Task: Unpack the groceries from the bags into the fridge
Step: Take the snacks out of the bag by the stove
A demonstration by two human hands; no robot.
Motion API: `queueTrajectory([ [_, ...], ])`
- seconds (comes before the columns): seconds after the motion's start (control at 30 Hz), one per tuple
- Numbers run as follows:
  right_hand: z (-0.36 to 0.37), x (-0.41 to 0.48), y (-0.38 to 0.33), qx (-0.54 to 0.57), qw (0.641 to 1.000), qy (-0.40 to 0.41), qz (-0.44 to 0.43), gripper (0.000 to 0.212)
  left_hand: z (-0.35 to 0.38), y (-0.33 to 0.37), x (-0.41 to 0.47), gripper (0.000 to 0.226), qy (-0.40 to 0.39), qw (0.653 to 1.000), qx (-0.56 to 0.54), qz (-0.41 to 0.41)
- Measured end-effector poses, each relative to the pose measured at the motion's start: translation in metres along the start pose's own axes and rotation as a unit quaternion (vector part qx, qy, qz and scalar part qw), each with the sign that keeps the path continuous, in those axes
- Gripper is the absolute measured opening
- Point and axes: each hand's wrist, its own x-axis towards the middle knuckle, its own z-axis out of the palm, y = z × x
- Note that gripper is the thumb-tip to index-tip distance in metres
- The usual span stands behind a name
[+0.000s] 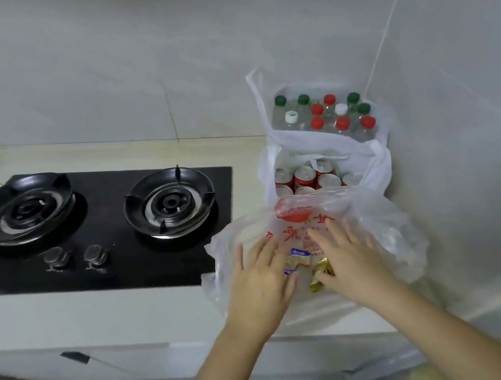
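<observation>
Counter (98,315), pale, running along a tiled wall (126,78). Black glass hob (156,264) set into its left and middle part: two burners, left (21,209) and right (169,201), with two knobs (56,256) toward the hob's front edge. Right end of the counter, in the wall corner: three bags in a row from back to front. Back bag (299,136), white, in the back right corner, holding upright bottles (329,115) with green, red and white caps. Middle bag (376,166), white, touching the back bag, holding red cans (304,176) standing on end. Front bag (390,233), clear plastic with red print, crumpled, at the counter's front edge just right of the hob. Left hand (257,284): palm down over the front bag's left part, fingers straight and spread, gripping nothing. Right hand (348,259): palm down over the bag's middle, fingers likewise straight and spread, gripping nothing. Between the two hands: one blue-and-white packet (298,259), at the left fingertips, and one gold packet (321,272), beside the right thumb; whether these lie inside the plastic or at its mouth cannot be told. Below the counter's front edge: white cabinet with a dark handle (75,357). Frame blurred throughout.
</observation>
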Motion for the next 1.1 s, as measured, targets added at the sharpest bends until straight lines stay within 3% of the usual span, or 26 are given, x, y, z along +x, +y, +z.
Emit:
queueTrajectory([
  [0.1,0.001,0.009,0.01,-0.017,0.998,-0.064,0.007,0.099,0.02,-0.014,0.014,0.038,-0.065,0.994,0.037,0.08],
  [0.23,0.016,0.028,0.028,-0.068,0.993,-0.097,0.018,0.114,0.03,-0.026,0.035,0.071,-0.274,0.955,0.078,0.083],
  [0.37,0.028,0.041,0.041,-0.079,0.988,-0.134,0.009,0.109,0.044,-0.037,0.044,0.097,-0.351,0.924,0.123,0.082],
  [0.5,0.035,0.048,0.05,-0.101,0.982,-0.162,-0.005,0.098,0.05,-0.034,0.046,0.1,-0.372,0.916,0.127,0.083],
  [0.67,0.042,0.054,0.052,-0.123,0.98,-0.154,-0.011,0.068,0.067,-0.019,0.052,0.061,-0.353,0.92,0.14,0.095],
  [0.8,0.052,0.062,0.054,-0.127,0.977,-0.165,-0.038,0.068,0.088,-0.02,0.055,0.057,-0.38,0.908,0.156,0.081],
  [0.93,0.058,0.067,0.067,-0.061,0.981,-0.183,0.0,0.051,0.098,-0.004,0.061,0.05,-0.381,0.924,0.044,0.011],
  [1.1,0.065,0.071,0.085,-0.099,0.982,-0.16,0.015,0.026,0.107,0.025,0.065,0.047,-0.375,0.921,-0.065,-0.081],
])
